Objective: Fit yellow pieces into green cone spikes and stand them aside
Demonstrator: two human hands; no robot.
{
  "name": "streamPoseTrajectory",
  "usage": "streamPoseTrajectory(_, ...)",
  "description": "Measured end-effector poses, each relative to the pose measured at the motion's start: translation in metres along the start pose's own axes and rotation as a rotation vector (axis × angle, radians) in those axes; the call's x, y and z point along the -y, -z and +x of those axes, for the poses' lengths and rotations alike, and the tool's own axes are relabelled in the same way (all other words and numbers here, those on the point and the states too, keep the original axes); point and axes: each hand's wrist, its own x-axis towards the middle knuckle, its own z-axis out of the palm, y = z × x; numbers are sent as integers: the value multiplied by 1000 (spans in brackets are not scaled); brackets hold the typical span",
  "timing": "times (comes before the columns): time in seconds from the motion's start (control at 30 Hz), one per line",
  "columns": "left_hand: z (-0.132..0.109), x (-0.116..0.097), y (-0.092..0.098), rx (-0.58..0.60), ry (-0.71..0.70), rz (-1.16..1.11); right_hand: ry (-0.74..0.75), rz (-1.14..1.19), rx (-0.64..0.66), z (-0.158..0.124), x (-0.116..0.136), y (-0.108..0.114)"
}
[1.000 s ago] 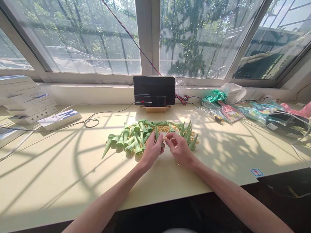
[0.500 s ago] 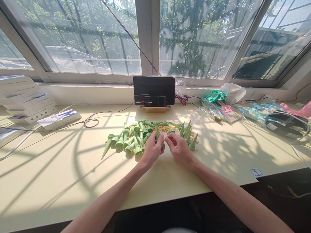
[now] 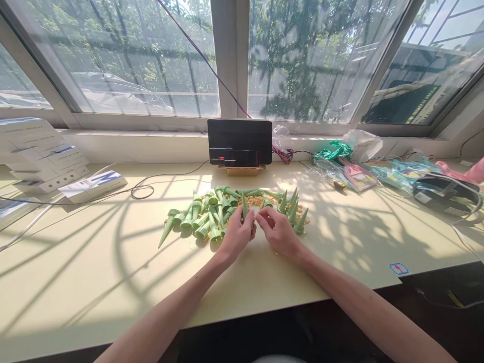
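A heap of green plastic cone spikes (image 3: 206,218) lies on the pale yellow table (image 3: 94,262), with several small yellow pieces (image 3: 257,200) scattered among them. My left hand (image 3: 237,235) is closed round one green cone (image 3: 244,206) that points upward. My right hand (image 3: 278,230) is just to its right, fingers pinched at the base of that cone on a small thing I cannot make out. More cones (image 3: 294,212) stand upright just beyond my right hand.
A dark tablet (image 3: 239,137) and phone (image 3: 241,158) stand on a stand at the window sill. White boxes (image 3: 41,156) and cables (image 3: 141,191) are at the left. Plastic bags, green wire (image 3: 333,149) and pink tools (image 3: 357,174) clutter the right.
Both hands stay together at the cone; the fingers shift only slightly.
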Motion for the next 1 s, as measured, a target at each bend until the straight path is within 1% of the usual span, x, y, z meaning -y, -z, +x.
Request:
streamPoseTrajectory(0.13, 0, -2, -1, -24, 0, -4, 12, 9, 20, 0, 0, 0)
streamPoseTrajectory(0.47, 0, -2, -1, -22, 19, -29, 36, 45, 7, 0, -2, 0)
streamPoseTrajectory(1.0, 0, 1, 1, 13, 2, 8, -33, 38, 16, -1, -2, 1)
